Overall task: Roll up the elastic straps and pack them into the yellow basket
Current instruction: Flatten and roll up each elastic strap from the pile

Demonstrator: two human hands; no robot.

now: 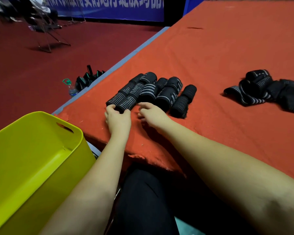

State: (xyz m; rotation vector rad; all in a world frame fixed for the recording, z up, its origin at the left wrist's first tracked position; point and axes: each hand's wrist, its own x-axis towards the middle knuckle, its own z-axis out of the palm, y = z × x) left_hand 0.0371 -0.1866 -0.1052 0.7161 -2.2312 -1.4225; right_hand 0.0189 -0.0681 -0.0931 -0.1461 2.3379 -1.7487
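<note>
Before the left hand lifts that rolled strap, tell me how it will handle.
The rolled strap looks like soft ribbed elastic, so it probably squashes under the left hand. Being cylindrical, it may roll on the red cloth. Nothing visibly fastens it, so it could unwind.

1 head camera (wide-angle) looks forward and down, close.

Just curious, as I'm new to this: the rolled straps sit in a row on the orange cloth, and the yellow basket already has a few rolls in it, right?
Not quite. The head view shows the yellow basket with nothing in it that can be seen. The rolled straps do sit in a row on the orange cloth.
</note>
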